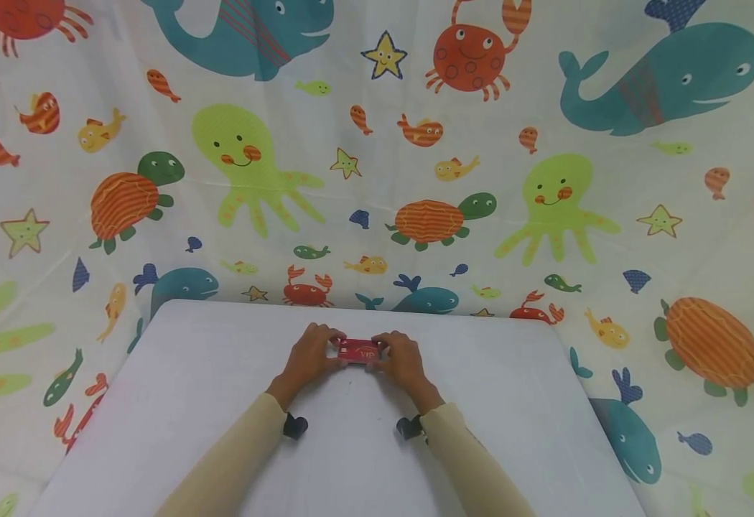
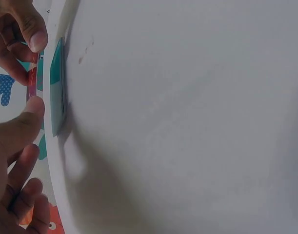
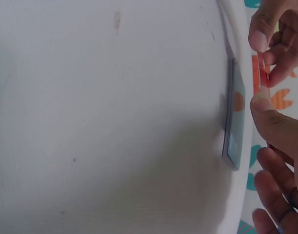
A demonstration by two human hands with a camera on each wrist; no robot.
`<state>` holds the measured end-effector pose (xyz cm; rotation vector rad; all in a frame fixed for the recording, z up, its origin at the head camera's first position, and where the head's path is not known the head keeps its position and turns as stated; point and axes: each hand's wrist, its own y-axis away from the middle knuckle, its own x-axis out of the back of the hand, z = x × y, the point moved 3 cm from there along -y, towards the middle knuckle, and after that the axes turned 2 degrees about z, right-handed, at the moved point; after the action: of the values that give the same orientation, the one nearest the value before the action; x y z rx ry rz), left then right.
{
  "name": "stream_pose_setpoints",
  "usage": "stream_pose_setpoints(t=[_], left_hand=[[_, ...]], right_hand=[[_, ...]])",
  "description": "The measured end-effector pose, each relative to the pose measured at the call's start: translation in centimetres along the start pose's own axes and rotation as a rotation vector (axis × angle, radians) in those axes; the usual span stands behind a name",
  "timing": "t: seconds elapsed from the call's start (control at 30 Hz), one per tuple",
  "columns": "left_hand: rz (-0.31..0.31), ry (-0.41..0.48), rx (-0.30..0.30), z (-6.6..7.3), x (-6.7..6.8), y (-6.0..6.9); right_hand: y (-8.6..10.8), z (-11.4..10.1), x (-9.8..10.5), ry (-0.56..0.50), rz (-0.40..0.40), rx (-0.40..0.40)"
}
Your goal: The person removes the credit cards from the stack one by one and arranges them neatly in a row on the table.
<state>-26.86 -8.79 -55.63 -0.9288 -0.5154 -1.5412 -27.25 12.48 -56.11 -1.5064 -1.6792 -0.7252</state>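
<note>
A red card (image 1: pixel 359 350) with "VIP" printed on it is held up between both hands above the white table. My left hand (image 1: pixel 312 353) pinches its left end, thumb on the near edge and fingers at the far edge. At the opposite end my right hand (image 1: pixel 403 359) pinches it the same way. Seen edge-on, the card (image 2: pixel 32 80) looks thin in the left wrist view. Beneath it, a flat rectangular thing with a glossy top (image 2: pixel 57 92) lies on the table; it also shows in the right wrist view (image 3: pixel 234 117). Its exact kind cannot be told.
The white-covered table (image 1: pixel 222 402) has rounded far corners and a few small marks. Behind it hangs a curtain (image 1: pixel 325 215) printed with sea animals. A dark wrist-worn device (image 1: pixel 296 426) sits on the left wrist, another device (image 1: pixel 409 428) on the right.
</note>
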Motion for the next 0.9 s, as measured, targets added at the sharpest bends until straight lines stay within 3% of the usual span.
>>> stream_pose_setpoints(t=[0.9], left_hand=[[0.028, -0.061, -0.018, -1.6, 3.5, 3.2]], right_hand=[[1.6, -3.7, -0.9, -0.002, -0.013, 0.060]])
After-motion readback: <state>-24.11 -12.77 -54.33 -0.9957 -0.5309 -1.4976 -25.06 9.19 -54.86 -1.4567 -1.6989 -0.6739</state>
